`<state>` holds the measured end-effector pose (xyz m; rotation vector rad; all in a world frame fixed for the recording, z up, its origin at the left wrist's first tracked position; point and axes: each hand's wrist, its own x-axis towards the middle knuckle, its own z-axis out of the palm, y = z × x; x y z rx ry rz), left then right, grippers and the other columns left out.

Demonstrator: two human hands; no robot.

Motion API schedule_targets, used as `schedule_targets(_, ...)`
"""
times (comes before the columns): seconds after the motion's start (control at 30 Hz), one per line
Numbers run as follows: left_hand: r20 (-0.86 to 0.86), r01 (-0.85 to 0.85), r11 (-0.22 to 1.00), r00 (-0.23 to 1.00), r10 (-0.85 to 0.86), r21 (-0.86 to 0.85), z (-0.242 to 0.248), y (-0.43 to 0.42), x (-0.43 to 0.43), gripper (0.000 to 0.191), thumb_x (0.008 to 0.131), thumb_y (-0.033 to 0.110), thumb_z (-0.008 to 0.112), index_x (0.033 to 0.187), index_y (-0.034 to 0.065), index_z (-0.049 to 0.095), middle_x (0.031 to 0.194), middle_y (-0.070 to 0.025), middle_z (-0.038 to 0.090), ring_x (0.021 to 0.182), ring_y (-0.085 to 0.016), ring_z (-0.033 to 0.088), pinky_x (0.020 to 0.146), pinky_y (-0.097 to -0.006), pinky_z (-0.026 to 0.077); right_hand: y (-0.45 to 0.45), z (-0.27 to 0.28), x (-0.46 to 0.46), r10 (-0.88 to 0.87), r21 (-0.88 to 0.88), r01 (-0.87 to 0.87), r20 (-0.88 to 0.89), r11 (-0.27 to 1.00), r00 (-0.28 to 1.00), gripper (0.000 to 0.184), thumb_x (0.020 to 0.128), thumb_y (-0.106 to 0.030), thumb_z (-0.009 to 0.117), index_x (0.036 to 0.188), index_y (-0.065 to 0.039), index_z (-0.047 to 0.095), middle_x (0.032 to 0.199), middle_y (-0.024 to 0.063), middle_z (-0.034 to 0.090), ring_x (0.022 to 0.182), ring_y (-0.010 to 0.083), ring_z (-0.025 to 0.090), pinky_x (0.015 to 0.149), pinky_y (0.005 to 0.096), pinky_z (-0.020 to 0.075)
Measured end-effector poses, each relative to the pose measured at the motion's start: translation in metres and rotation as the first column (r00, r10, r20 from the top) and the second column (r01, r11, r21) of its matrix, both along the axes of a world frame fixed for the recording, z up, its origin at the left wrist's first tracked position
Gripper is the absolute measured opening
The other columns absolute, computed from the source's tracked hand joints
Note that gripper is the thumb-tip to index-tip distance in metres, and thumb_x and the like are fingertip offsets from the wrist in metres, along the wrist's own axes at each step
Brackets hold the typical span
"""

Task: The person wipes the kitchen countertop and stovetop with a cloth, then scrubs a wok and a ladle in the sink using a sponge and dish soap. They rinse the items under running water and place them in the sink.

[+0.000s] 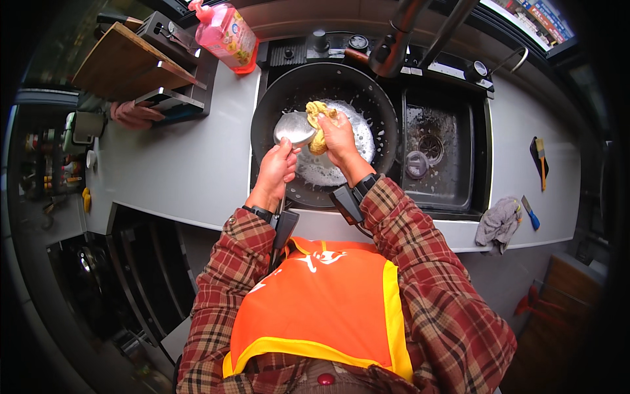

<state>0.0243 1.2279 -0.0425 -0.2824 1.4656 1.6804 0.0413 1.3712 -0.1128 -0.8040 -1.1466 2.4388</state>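
My left hand (pixel 276 170) grips a metal ladle (pixel 294 129) near its bowl, and the handle runs back beneath my wrist. A crumpled yellow cloth (pixel 319 142) is bunched in my right hand (pixel 339 138). The cloth touches or nearly touches the right edge of the ladle's bowl. Both hands are over a large black wok (pixel 325 74), where foamy, soapy water (pixel 362 130) lies in the bottom. White suds spatter the wok's inner wall.
Right of the wok is a dark sink basin (pixel 443 192) with a drain strainer, below a faucet (pixel 389 54). Pink soap bottle (pixel 231 42) and cutting-board rack (pixel 133 64) stand left. A grey rag (pixel 499 221), scraper (pixel 531 216) and brush (pixel 542 162) lie on the right counter.
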Motion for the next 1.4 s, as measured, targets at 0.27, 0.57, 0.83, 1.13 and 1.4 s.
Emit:
schedule_targets(0.27, -0.202, 0.09, 0.963, 0.969, -0.144, -0.256, -0.006, -0.006, 0.014, 0.017, 0.095, 0.025, 0.046, 0.093, 0.0083, 0.051, 0.066, 0.0047, 0.045, 0.048, -0.002, 0.033, 0.041, -0.0165, 0.027, 0.059, -0.03, 0.012, -0.309, 0.962, -0.272, 0.258, 0.0, 0.915, 0.019, 0.08, -0.024, 0.063, 0.098, -0.021, 0.059, 0.113, 0.0043, 0.055, 0.104, 0.0314, 0.044, 0.084, 0.0429, 0.0392)
schedule_targets(0.57, -0.116, 0.267, 0.885, 0.936, -0.332, -0.381, -0.027, 0.001, 0.004, 0.013, 0.093, 0.019, 0.047, 0.094, 0.0085, 0.055, 0.068, 0.0025, 0.05, 0.049, -0.003, 0.036, 0.043, -0.0187, 0.03, 0.01, -0.009, 0.028, 0.453, 0.735, -0.281, -0.04, 0.618, 0.891, 0.021, 0.083, -0.023, 0.062, 0.1, -0.01, 0.063, 0.107, 0.0081, 0.055, 0.11, 0.021, 0.046, 0.094, 0.0333, 0.0353)
schedule_targets(0.83, -0.272, 0.437, 0.802, 0.78, -0.563, -0.408, -0.008, -0.005, 0.016, 0.017, 0.091, 0.015, 0.048, 0.1, 0.0077, 0.06, 0.07, 0.0045, 0.054, 0.05, -0.002, 0.038, 0.044, -0.0178, 0.031, 0.029, -0.005, -0.003, 0.048, 0.927, -0.233, 0.229, 0.294, 0.972, 0.025, 0.083, -0.024, 0.06, 0.105, -0.013, 0.064, 0.109, 0.0157, 0.054, 0.1, 0.0335, 0.053, 0.085, 0.0392, 0.0448)
schedule_targets(1.13, -0.282, 0.455, 0.852, 0.808, -0.517, -0.259, 0.016, -0.007, 0.011, 0.017, 0.091, 0.015, 0.05, 0.101, 0.0069, 0.06, 0.068, 0.0051, 0.052, 0.049, 0.0, 0.036, 0.043, -0.0159, 0.027, 0.032, 0.016, 0.036, 0.421, 0.3, -0.457, 0.178, 0.838, 0.889, 0.056, 0.089, -0.043, 0.053, 0.128, -0.004, 0.043, 0.125, 0.0139, 0.05, 0.111, 0.0213, 0.05, 0.088, 0.0299, 0.043)
schedule_targets(1.4, -0.636, 0.068, 0.634, 0.005, -0.772, -0.77, 0.01, 0.022, 0.034, 0.018, 0.081, 0.008, 0.051, 0.097, 0.0026, 0.06, 0.088, -0.0158, 0.061, 0.082, -0.033, 0.06, 0.07, -0.043, 0.048, 0.01, 0.054, 0.075, 0.58, -0.123, -0.574, 0.019, 0.81, 0.814, 0.073, 0.079, -0.041, 0.069, 0.129, 0.001, 0.034, 0.121, 0.0172, 0.049, 0.106, 0.0255, 0.054, 0.084, 0.0414, 0.0489)
